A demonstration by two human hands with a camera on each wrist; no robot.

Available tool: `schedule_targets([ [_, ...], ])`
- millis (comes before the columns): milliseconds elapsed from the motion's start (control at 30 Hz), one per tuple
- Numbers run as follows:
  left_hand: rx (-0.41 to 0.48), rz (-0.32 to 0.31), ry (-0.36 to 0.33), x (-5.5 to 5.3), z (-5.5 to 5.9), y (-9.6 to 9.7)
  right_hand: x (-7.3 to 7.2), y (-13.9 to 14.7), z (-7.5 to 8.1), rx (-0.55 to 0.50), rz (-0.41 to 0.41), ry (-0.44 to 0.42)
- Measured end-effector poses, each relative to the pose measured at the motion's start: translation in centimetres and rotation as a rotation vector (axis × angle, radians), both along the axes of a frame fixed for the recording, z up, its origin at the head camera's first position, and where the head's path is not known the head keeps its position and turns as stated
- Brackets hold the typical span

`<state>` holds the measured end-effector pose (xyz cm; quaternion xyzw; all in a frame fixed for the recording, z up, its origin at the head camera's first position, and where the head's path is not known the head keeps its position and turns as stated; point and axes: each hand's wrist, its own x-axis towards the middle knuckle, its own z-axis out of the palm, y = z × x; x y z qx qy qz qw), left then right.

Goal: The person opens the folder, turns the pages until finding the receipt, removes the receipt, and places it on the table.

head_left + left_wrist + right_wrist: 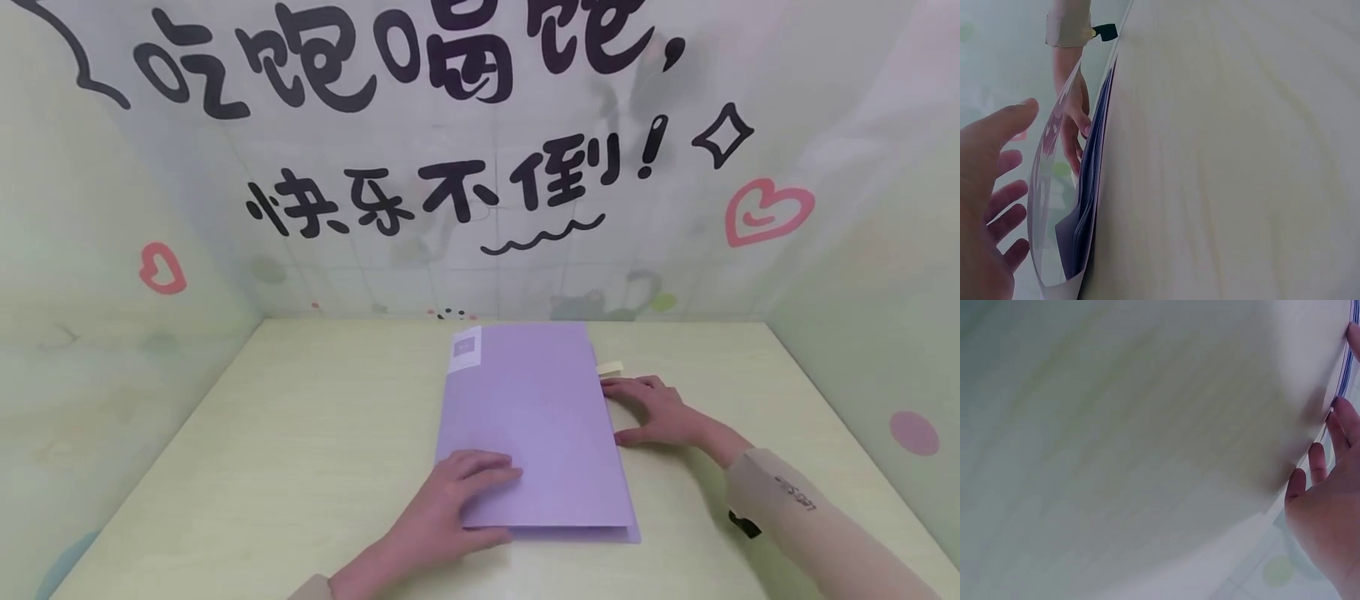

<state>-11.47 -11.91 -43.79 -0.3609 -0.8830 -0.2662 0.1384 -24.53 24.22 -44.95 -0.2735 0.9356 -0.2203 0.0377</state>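
Note:
A purple folder lies closed on the table, with a white label at its top left corner. My left hand is over the folder's lower left part, fingers spread loosely and gripping nothing. In the left wrist view, the front cover bows away from the dark-edged sheets inside. At the folder's right edge is my right hand, its fingertips and thumb right at the edge. The right wrist view has these fingers beside the layered edge.
A small pale yellow tab sticks out past the folder's right edge. The light wooden table meets a back wall printed with black writing, and side walls stand left and right. A black piece hangs under the right sleeve.

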Motion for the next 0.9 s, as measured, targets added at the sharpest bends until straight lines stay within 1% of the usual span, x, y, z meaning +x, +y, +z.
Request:
schedule_targets([
  [100, -0.039, -0.001, 0.045, -0.04, -0.07, 0.63, 0.05, 0.02, 0.13, -0.009, -0.001, 0.0],
  [233, -0.043, -0.003, 0.076, -0.23, -0.16, 0.99, 0.13, 0.09, 0.21, -0.015, 0.004, 0.013],
  [333, -0.023, -0.003, 0.068, -0.31, -0.18, 1.07, 0.19, 0.23, 0.17, -0.022, 0.014, 0.031],
  [467, 0.0, -0.005, 0.033, -0.22, -0.08, 0.99, 0.21, 0.35, -0.04, -0.022, 0.026, 0.049],
  [567, 0.014, -0.007, 0.021, -0.13, 0.04, 0.81, 0.2, 0.34, -0.2, -0.013, 0.024, 0.058],
  [767, 0.072, -0.02, 0.032, -0.08, 0.52, 0.41, 0.15, 0.14, -0.15, -0.003, 0.013, 0.058],
  [900, 0.093, -0.021, 0.048, -0.01, 0.78, 0.19, 0.07, 0.06, -0.04, 0.008, 0.011, 0.045],
])
